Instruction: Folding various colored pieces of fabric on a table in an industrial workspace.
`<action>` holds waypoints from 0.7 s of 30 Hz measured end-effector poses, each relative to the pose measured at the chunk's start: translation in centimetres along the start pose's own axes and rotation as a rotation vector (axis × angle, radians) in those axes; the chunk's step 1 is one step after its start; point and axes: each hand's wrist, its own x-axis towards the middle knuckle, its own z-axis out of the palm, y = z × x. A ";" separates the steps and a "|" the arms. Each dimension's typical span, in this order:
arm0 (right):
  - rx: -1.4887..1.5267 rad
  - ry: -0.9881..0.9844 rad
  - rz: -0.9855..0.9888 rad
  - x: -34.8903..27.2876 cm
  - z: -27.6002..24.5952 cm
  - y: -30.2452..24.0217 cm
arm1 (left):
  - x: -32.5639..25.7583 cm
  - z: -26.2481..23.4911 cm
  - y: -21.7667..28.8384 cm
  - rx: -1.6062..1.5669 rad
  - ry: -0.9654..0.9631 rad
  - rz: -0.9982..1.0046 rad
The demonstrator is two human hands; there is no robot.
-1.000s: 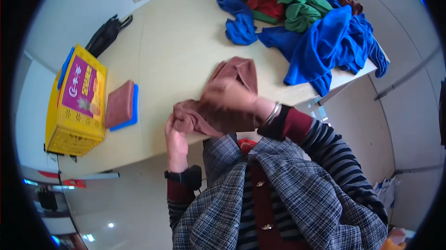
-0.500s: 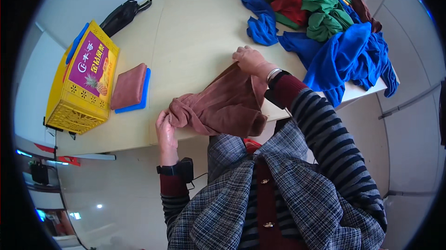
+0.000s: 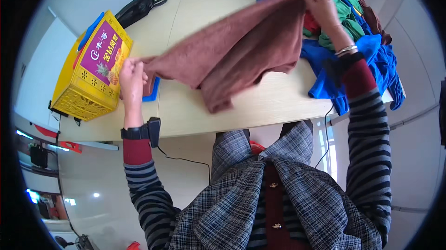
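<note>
A brown cloth towel [image 3: 232, 48] is stretched in the air between my two hands, its lower edge hanging in loose folds over the table. My left hand [image 3: 133, 79], beside the yellow crate, pinches one corner of it. At the far right my right hand [image 3: 320, 6] grips another corner, in front of the cloth pile. Beneath my left hand and the towel, a folded blue cloth [image 3: 152, 93] shows on the table, with part of a folded brown cloth on it; most of both is hidden.
A yellow crate [image 3: 88, 97] with a purple label stands at the left, blue cloth over its rim. Behind it lies a black bag-like object [image 3: 137, 9]. A heap of blue, green, red and brown cloths [image 3: 371, 59] covers the right end of the pale table [image 3: 186, 115].
My hands have moved apart, the left one leftward and up, the right one up and to the right. The bunched brown towel has been lifted and spread out between them.
</note>
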 end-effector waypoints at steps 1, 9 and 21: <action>-0.016 0.008 0.004 0.8 -2.2 1.4 | 0.6 0.7 1.9 -0.009 -0.012 0.010; 0.464 -0.091 0.418 -6.0 -12.5 -1.9 | -5.4 3.9 4.5 -0.359 0.148 -0.120; 0.719 -0.606 0.923 -24.7 -13.0 -5.8 | -17.4 0.7 -3.1 0.149 -0.442 -0.700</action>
